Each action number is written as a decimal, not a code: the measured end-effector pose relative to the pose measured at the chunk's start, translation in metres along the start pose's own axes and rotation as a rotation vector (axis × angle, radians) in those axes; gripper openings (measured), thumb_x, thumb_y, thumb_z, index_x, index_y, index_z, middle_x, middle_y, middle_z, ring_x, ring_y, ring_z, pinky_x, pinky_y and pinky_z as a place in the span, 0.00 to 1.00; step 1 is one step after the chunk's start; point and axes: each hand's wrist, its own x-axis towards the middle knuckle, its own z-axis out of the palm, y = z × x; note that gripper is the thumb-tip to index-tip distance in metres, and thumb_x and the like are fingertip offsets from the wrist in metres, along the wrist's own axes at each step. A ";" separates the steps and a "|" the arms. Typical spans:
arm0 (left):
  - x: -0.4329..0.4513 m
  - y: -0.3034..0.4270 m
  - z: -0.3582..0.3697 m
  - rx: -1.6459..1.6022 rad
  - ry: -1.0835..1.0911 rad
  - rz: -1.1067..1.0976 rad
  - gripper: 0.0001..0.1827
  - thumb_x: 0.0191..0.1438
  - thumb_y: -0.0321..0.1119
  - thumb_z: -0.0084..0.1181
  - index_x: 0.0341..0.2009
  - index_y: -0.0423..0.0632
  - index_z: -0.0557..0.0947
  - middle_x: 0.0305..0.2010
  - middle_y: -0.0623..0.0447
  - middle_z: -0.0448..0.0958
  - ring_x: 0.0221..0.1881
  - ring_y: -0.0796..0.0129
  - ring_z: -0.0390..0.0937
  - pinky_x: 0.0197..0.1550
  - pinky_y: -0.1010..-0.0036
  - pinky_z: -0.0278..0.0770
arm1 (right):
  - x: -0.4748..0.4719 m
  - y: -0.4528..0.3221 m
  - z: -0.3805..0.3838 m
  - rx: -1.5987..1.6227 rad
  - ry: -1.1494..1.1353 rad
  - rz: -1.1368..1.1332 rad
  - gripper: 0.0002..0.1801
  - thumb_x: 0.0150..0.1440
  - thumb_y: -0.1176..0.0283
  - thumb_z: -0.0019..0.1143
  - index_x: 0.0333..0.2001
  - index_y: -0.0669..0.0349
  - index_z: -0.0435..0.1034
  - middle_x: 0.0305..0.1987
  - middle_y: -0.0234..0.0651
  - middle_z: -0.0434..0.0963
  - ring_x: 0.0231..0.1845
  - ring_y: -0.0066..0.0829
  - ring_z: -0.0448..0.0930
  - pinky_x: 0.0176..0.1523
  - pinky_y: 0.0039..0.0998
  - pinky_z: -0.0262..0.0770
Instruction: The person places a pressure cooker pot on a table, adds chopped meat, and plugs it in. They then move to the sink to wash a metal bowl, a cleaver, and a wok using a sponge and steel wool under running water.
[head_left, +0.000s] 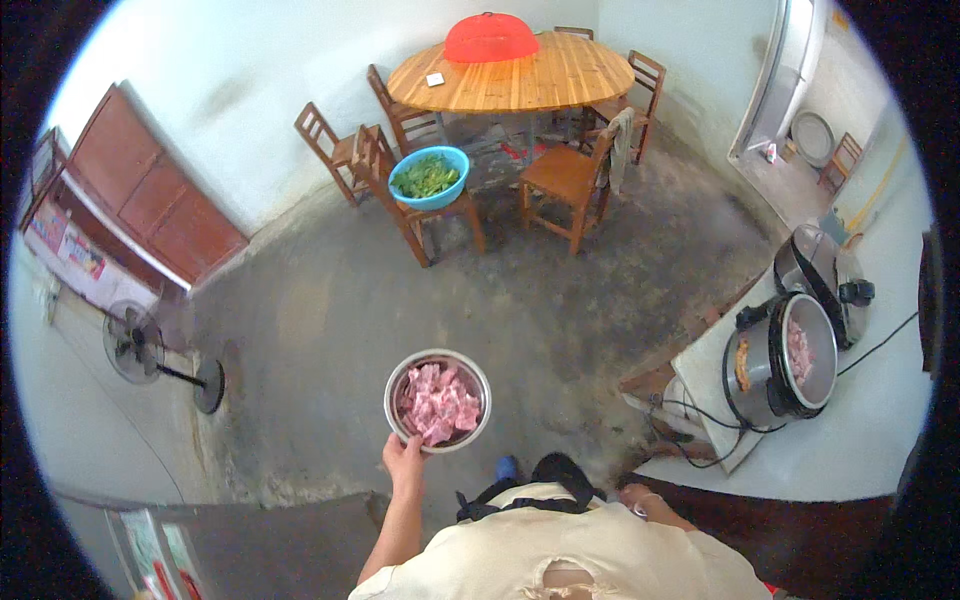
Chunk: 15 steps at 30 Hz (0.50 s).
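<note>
My left hand grips the near rim of a stainless steel bowl, thumb over the edge. Chunks of raw meat fill much of the bowl, which is held out over the floor. Low beside my body on the right, my right hand is partly hidden and its fingers do not show clearly. To the right, an electric pressure cooker stands uncovered, with more pieces of raw meat in its inner pot. Behind it rests the cooker's lid.
A wooden chair bears a blue basin of leafy greens. Beyond is a round wooden table with a red food cover, and another chair. A pedestal fan stands left. A black power cord hangs at the cooker's stand.
</note>
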 end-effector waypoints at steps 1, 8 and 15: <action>0.015 0.013 0.004 0.013 -0.015 -0.014 0.08 0.42 0.22 0.44 0.31 0.39 0.71 0.27 0.53 0.71 0.25 0.73 0.70 0.26 0.77 0.72 | -0.009 0.000 0.010 -0.118 0.040 -0.061 0.18 0.47 0.59 0.45 0.36 0.60 0.69 0.33 0.44 0.73 0.33 0.36 0.74 0.36 0.35 0.70; 0.186 0.056 0.120 -0.158 -0.100 -0.102 0.10 0.43 0.22 0.45 0.33 0.39 0.71 0.30 0.52 0.71 0.30 0.70 0.71 0.30 0.74 0.74 | 0.059 -0.056 -0.024 -0.174 0.134 -0.130 0.12 0.47 0.64 0.47 0.31 0.61 0.70 0.31 0.40 0.73 0.30 0.31 0.74 0.32 0.32 0.71; 0.351 0.145 0.251 -0.172 -0.156 -0.029 0.14 0.41 0.22 0.46 0.37 0.39 0.71 0.33 0.52 0.71 0.29 0.70 0.71 0.27 0.78 0.72 | 0.206 -0.157 -0.177 0.405 0.237 -0.035 0.14 0.50 0.63 0.43 0.34 0.62 0.68 0.37 0.40 0.73 0.34 0.34 0.74 0.35 0.33 0.70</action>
